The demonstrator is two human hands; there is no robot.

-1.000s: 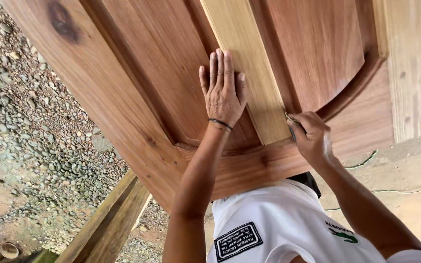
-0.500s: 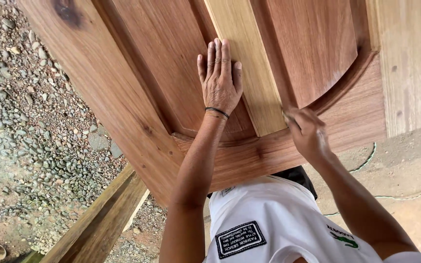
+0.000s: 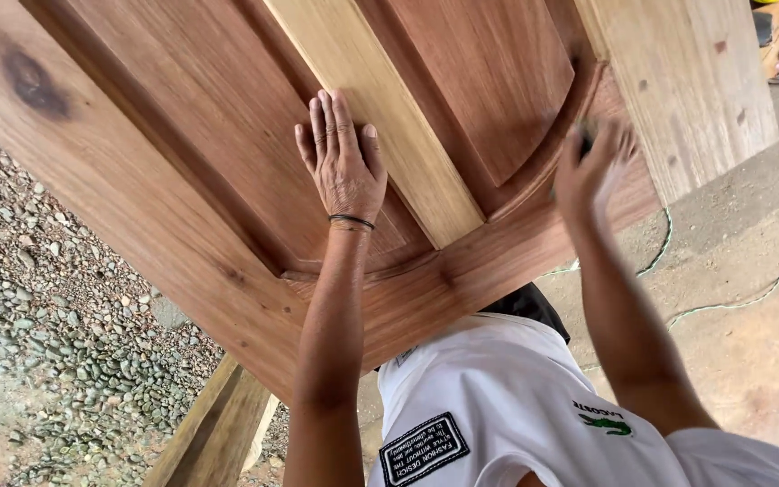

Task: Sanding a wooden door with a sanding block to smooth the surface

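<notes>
A reddish-brown wooden panel door (image 3: 182, 153) lies tilted in front of me, with a pale centre stile (image 3: 380, 99) between two raised panels. My left hand (image 3: 343, 167) lies flat on the left panel beside the stile, fingers together, with a dark band at the wrist. My right hand (image 3: 588, 176) is blurred and sits at the curved moulding (image 3: 534, 194) of the right panel. Its fingers pinch a small dark piece (image 3: 585, 140) against the wood; I cannot tell what the piece is.
A pale plank (image 3: 678, 81) borders the door on the right. Below the door's near edge a wooden beam (image 3: 214, 433) runs down to the left. Gravel (image 3: 47, 343) covers the ground at left. A green cord (image 3: 750, 298) trails across the concrete floor at right.
My right hand has moved from the lower end of the centre stile up and to the right along the curved moulding. My left hand has stayed flat on the left panel.
</notes>
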